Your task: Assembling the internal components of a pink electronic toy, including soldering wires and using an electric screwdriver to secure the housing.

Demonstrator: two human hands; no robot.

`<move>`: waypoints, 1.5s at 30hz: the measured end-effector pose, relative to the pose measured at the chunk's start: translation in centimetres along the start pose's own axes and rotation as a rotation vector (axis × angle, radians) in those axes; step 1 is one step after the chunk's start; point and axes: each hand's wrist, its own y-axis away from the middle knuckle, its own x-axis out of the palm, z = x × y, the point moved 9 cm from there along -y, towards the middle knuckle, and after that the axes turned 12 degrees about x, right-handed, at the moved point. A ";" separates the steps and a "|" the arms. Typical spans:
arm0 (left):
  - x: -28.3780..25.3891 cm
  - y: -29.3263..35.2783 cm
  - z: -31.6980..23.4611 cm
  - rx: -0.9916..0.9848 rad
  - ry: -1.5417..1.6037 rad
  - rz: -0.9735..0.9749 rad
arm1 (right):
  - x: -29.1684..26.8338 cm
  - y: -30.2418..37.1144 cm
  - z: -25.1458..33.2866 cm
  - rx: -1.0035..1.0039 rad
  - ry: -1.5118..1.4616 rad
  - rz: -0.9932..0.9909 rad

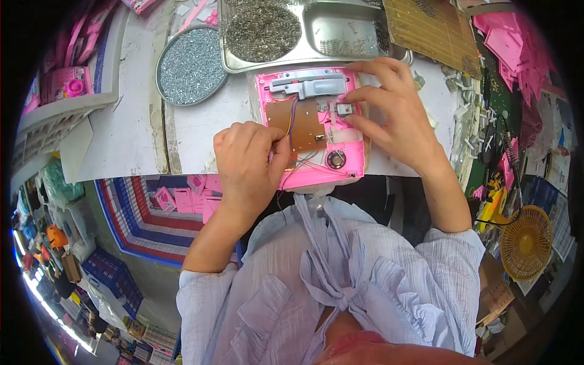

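Probably light and fairly stiff, the pink plastic housing [313, 177] should take a firm hold along its rigid outer walls, though its smooth surface may slide a little on the tabletop [204, 137]. It lies between the two hands, its left side by the curled fingers of the left hand [248, 157] and its right wall beneath the reach of the right hand [401, 115]. The right fingers are spread wide, around the small silver metal block [344, 109]; the left thumb and forefinger are brought close together at the board's edge, but whether they pinch a wire I cannot tell. Its delicate parts look to be the thin yellow and blue wires [294, 118] just right of the left fingertips and their solder joints, so a tug there would be risky; the rim seems the safer grip. Uncovered and shallow, the housing shows a flat brown circuit board [307, 131] beside the left fingers, a long grey plastic mechanism [319, 88] farther out, left of the right forefinger, and a round black speaker [336, 159] nearer the wearer than the right thumb.
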 end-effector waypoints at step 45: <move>-1.8 0.3 0.8 0.031 -0.006 -0.008 | 4.8 -5.5 8.2 -0.503 0.080 0.183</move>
